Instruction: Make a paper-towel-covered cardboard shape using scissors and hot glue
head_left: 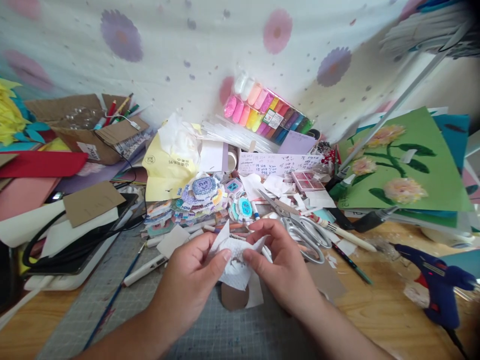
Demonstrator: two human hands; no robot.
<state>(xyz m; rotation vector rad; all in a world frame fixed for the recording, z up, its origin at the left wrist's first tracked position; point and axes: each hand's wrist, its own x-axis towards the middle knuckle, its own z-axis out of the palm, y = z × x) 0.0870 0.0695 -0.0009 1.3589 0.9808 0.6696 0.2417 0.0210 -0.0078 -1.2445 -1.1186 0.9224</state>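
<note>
Between both hands is a piece of white, textured paper (237,275), creased, with its corners sticking up. My left hand (189,272) pinches its left side between thumb and fingers. On the other side, my right hand (279,262) grips it with the thumb in front and the fingers curled behind. Just below the paper, a rounded brown cardboard piece (234,299) lies on the grey cutting mat (123,310), partly covered. Large silver scissors (305,230) rest beyond my right hand. A pile of small decorated paper pieces (204,192) lies behind my hands.
A blue hot glue gun (437,277) lies at the right. To the left are a white marker (144,271), a thin blue brush (112,300) and a tablet (82,255). Colourful clay packs (270,112) lean at the back, with a green flower picture (405,160) at right.
</note>
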